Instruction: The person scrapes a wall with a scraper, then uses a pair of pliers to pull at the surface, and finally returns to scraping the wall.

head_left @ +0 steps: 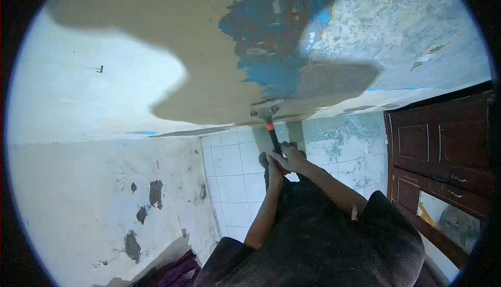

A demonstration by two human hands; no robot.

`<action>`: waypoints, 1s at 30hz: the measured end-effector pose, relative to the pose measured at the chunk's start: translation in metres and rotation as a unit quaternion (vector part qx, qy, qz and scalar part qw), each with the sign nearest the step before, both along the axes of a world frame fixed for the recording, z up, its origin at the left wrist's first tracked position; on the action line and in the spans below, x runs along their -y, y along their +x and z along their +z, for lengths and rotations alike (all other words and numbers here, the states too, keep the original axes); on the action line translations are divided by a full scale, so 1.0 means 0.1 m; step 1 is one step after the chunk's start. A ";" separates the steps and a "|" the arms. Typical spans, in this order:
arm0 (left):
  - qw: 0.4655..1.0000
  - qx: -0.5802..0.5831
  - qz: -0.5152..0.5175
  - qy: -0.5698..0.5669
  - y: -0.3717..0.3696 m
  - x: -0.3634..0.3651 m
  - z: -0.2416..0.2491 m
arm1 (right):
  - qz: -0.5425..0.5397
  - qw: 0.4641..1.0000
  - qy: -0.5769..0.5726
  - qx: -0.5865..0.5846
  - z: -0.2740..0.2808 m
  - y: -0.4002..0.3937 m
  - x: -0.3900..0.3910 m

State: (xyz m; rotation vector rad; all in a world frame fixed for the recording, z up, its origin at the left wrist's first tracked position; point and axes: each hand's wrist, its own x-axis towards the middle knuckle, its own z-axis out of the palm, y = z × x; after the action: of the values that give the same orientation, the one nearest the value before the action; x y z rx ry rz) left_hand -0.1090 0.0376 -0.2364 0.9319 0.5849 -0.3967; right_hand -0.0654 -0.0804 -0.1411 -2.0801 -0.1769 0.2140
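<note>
A long-handled wall scraper (274,138) with a black handle, a red band and a wide metal head reaches away from me toward the wall. Its blade meets the wall or lies very close to it, just below a bare blue patch (271,31) where the pale paint is gone. My right hand (293,158) is wrapped round the handle. Closer to my body, my left hand (275,171) grips the handle's lower end. Both hands are closed, and they partly hide the grip.
A nail or hook (100,69) sticks out of the wall (120,94) at left. The side wall (68,198) has chipped grey spots. Pale flakes and dust lie on the white tiled floor (229,188). A dark wooden cabinet (443,141) stands at right; purple cloth (175,271) lies lower left.
</note>
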 end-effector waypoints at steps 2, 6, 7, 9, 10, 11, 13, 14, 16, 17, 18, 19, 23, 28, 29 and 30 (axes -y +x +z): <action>0.999 0.012 0.036 0.017 0.04 0.04 0.13 | -0.023 0.999 0.044 0.011 -0.04 0.01 -0.07; 0.837 0.182 -0.029 0.515 0.04 0.11 -0.10 | -0.104 0.971 0.206 -0.063 0.28 0.28 -0.13; 0.837 0.178 -0.031 0.516 0.06 0.19 0.13 | -0.133 0.944 0.288 -0.088 0.29 0.35 -0.12; 0.868 0.158 -0.102 0.458 0.03 0.25 0.35 | -0.174 0.946 0.264 -0.077 0.17 0.50 -0.15; 0.826 0.265 -0.068 0.492 -0.05 0.21 -0.05 | -0.213 0.945 0.240 -0.060 0.11 0.52 -0.17; 0.826 0.263 -0.068 0.494 -0.06 0.23 0.06 | -0.212 0.945 0.241 -0.063 0.02 0.48 -0.18; 0.983 0.015 -0.069 0.171 -0.03 0.32 0.41 | -0.270 0.913 0.303 -0.035 -0.11 0.43 -0.18; 0.969 0.048 -0.120 0.208 -0.13 0.26 0.03 | -0.279 0.907 0.315 0.015 0.10 0.44 -0.14; 0.963 0.034 -0.133 0.233 -0.15 0.23 0.04 | -0.284 0.905 0.318 -0.001 0.11 0.39 -0.08; 0.955 0.024 -0.149 0.255 -0.15 0.24 0.06 | -0.291 0.902 0.320 -0.013 0.12 0.38 -0.04; 0.955 0.023 -0.150 0.255 -0.15 0.24 0.07 | -0.288 0.906 0.311 0.014 0.13 0.39 -0.04; 0.944 0.052 -0.169 0.278 -0.15 0.25 0.09 | -0.291 0.905 0.310 0.013 0.13 0.40 -0.04; 0.917 0.131 -0.155 0.345 -0.17 0.36 0.50 | -0.299 0.918 0.262 -0.007 0.24 0.39 -0.05; 0.668 0.321 -0.271 0.614 -0.40 0.17 -0.23 | -0.312 0.919 0.240 -0.019 0.07 0.35 -0.05; 0.668 0.318 -0.274 0.615 -0.37 0.16 -0.15 | -0.312 0.919 0.241 -0.022 0.15 0.36 -0.06; 0.684 0.335 -0.226 0.607 -0.26 0.19 0.07 | -0.306 0.919 0.249 0.023 0.31 0.40 -0.05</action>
State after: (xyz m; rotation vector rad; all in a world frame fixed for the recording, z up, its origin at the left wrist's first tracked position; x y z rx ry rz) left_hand -0.1353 0.0189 -0.2297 2.4107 -0.1982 -0.0045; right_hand -0.0256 -0.0753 -0.1106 -1.5392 0.3631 -0.2431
